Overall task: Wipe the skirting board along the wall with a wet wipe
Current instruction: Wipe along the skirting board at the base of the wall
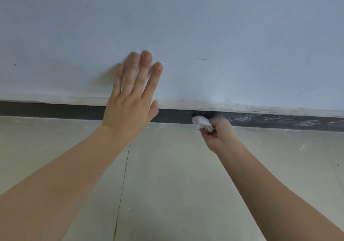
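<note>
A pale blue-grey wall (223, 27) fills the upper half, with a few small dark marks (202, 59) on it. Below lies a light floor (167, 166), crossed by a thin dark joint (122, 185) and dotted with white specks near the wall.

The left grip (130, 108) lies flat on the wall, fingers straight and slightly spread, holding nothing. Its palm and wrist cover a stretch of the skirting (55, 109). Its fingertips are blurred.

The right grip (219, 136) is curled round a bunched white wipe (202, 122). Its fingers hide the wipe's lower end.

The skirting is a dark grey band where wall meets floor, with a rough pale strip along its top. The wipe touches its face right of the left grip. Left of the wipe the band looks plain dark; right of it, white streaks smear it.
</note>
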`<state>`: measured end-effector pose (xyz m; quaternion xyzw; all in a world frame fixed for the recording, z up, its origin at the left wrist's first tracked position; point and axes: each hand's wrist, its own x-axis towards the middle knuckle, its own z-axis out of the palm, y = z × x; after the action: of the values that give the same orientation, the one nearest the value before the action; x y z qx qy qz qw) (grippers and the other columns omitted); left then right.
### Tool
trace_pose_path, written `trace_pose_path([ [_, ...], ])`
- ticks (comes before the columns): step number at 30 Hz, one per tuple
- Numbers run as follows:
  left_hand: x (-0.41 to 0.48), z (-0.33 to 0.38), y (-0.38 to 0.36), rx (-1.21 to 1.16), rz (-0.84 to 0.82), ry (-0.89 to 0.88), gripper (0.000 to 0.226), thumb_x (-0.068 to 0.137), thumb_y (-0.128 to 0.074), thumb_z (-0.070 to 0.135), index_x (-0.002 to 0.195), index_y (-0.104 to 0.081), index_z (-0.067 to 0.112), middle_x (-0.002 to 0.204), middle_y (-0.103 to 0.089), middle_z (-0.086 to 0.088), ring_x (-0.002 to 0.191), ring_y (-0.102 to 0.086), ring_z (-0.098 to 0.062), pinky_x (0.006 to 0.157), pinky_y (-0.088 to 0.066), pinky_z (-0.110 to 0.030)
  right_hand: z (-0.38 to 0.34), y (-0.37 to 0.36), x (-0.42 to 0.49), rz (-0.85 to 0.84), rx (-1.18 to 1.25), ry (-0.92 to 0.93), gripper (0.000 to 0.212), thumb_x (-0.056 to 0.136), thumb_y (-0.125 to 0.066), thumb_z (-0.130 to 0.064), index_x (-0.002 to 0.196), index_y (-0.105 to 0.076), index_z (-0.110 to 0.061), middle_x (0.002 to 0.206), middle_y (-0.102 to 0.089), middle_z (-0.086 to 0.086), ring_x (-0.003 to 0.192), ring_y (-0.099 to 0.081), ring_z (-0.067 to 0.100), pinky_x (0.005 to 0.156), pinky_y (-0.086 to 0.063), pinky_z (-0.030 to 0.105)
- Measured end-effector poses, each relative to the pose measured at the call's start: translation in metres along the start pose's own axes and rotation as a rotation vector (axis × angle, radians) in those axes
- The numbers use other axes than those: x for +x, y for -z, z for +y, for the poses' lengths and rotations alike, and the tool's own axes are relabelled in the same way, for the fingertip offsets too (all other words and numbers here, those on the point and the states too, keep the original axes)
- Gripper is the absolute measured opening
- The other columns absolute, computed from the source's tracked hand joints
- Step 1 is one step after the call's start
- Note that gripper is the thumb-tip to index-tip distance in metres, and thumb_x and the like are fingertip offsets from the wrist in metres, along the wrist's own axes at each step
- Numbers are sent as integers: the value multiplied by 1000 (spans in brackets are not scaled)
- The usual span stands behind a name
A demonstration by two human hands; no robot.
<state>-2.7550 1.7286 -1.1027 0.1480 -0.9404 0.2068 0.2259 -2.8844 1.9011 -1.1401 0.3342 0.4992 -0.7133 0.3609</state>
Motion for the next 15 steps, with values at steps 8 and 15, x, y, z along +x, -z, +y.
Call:
trace_pose_path([
  [8,0,9,5,28,-30,29,99,84,-62,29,149,8,5,153,4,-22,141,-2,-41,117,3,-47,43,-10,5,-104,-204,-93,28,89,-40,3,108,-56,-11,88,-60,13,63,-54,18,38,-46,15],
  [15,0,5,8,16,-39,27,101,82,-65,27,150,6,6,154,8,-20,141,6,-39,117,5,-47,5,-22,-4,-126,-70,-71,20,87,-33,15,86,-52,8,69,-52,12,31,-51,14,38,-48,18],
])
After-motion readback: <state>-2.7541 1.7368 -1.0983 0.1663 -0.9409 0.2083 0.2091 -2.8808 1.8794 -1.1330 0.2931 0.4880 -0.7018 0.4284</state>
